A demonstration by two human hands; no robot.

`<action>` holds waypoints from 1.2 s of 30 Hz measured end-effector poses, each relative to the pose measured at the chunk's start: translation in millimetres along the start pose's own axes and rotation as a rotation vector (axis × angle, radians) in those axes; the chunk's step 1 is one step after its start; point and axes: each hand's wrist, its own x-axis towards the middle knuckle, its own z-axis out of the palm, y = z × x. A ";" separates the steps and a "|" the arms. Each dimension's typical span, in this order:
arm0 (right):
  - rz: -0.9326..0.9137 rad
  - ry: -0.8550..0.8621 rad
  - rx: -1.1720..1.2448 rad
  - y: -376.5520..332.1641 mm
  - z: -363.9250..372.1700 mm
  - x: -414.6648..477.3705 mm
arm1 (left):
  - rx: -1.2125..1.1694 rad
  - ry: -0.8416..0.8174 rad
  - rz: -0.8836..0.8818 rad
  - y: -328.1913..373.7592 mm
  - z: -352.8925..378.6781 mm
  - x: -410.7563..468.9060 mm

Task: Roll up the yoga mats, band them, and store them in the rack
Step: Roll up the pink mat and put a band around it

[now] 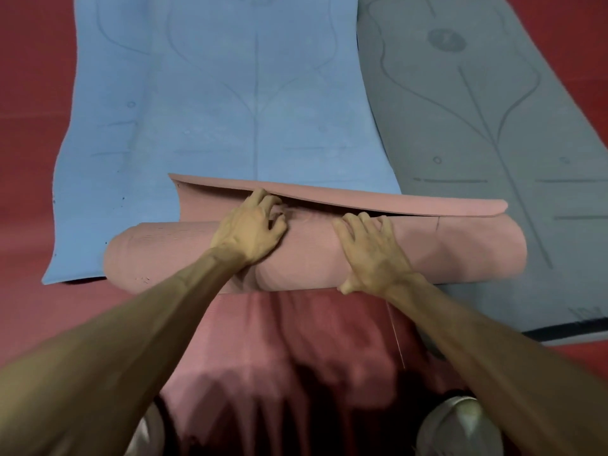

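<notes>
From the head camera, the pink mat [316,255] lies as a thick roll across the red floor [29,126], just in front of the person. It rests over the near ends of two mats spread flat, a blue mat [210,93] to the left and a grey mat [477,110] to the right. The roll's loose last flap stands up along its far side, not yet laid down.

The left hand [251,227] sits on top of the roll near its middle. Its fingers are curled at the flap's edge and seem to hook it, though the blur makes the grip hard to judge. The right hand [371,251] lies flat on the roll a little to the right, fingers spread and straight, fingertips at the gap under the flap, thumb on the near side. Both forearms are bare.

At the lower edge, a white shoe [460,422] shows beside blurred pink cloth.
</notes>
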 end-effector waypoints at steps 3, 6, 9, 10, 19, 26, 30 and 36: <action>0.005 -0.064 0.045 2.0 -11.0 6.3 | -0.070 0.024 -0.033 2.3 -1.0 -15.4; 0.008 -0.080 0.097 4.3 -19.4 4.7 | -0.053 0.027 -0.014 8.1 -3.2 -30.3; 0.019 -0.099 0.148 -0.3 -18.5 -9.1 | 0.014 -0.022 0.005 15.0 -1.2 -50.0; 0.021 -0.116 0.169 -2.2 -17.3 -14.4 | 0.057 -0.040 0.010 17.1 0.9 -57.2; -0.061 -0.110 0.302 -4.0 -1.7 -50.0 | 0.330 -0.102 0.017 17.3 21.8 -94.7; 0.019 0.301 0.509 7.3 15.7 -44.9 | 0.260 0.017 0.054 19.0 17.2 -59.3; 0.236 0.447 0.472 7.6 17.4 -23.4 | 0.275 0.068 0.083 17.4 15.9 -46.0; 0.332 0.220 0.351 20.5 13.0 9.2 | 0.243 0.203 0.157 15.2 12.9 -21.7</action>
